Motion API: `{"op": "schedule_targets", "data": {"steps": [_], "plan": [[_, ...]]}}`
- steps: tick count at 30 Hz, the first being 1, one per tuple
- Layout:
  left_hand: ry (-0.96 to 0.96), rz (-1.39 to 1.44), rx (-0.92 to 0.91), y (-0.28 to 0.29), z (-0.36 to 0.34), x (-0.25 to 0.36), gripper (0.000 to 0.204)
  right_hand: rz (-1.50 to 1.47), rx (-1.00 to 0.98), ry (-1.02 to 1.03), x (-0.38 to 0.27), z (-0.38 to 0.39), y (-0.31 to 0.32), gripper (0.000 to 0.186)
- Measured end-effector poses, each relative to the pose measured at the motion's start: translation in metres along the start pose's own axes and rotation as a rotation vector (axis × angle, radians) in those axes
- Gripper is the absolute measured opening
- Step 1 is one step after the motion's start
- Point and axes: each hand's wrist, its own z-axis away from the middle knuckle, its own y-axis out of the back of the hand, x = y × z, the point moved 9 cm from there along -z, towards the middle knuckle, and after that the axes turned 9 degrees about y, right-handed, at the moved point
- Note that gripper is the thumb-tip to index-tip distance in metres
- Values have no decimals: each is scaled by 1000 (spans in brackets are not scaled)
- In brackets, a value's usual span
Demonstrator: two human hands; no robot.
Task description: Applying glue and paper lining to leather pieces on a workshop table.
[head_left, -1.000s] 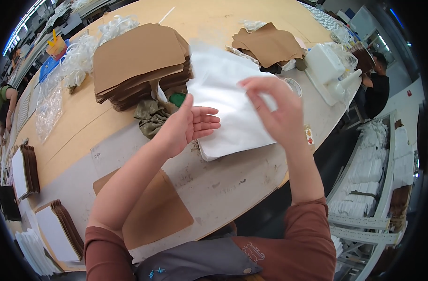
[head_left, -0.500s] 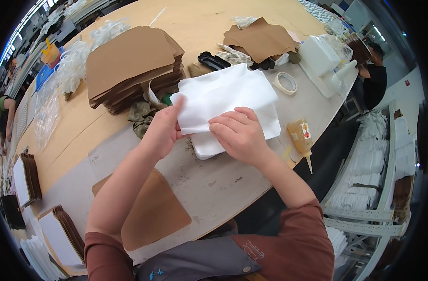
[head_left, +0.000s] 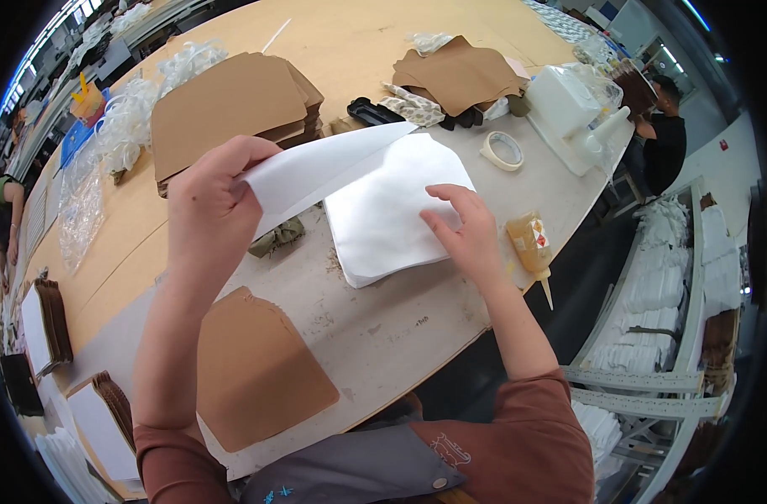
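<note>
Grasping white sheet point(head_left: 320, 175) with left grip point(head_left: 214, 202); let go with right grip point(head_left: 470, 238), now loosely curled at three o'clock of white stack point(head_left: 387, 220) on tabletop point(head_left: 375, 336). Just swung sheet to stack's ten o'clock, baring most of stack: judged largely parted.

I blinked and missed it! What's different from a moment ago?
The left hand has pulled a white sheet leftward from the white stack; the right hand has let go of that sheet. The brown piece and amber bottle stayed put.
</note>
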Motion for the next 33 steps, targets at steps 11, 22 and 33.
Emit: {"op": "schedule_targets", "data": {"steps": [11,22,33], "plan": [[199,230,-141,77,73,12,17,-1065,-184,-303,-70,-4,-64,96],[1032,784,159,113,287,-158,19,-1188,-472,-582,-161,84,-154,28],[861,380,294,140,330,-193,40,-481,-409,121,-226,79,-151,29]]}}
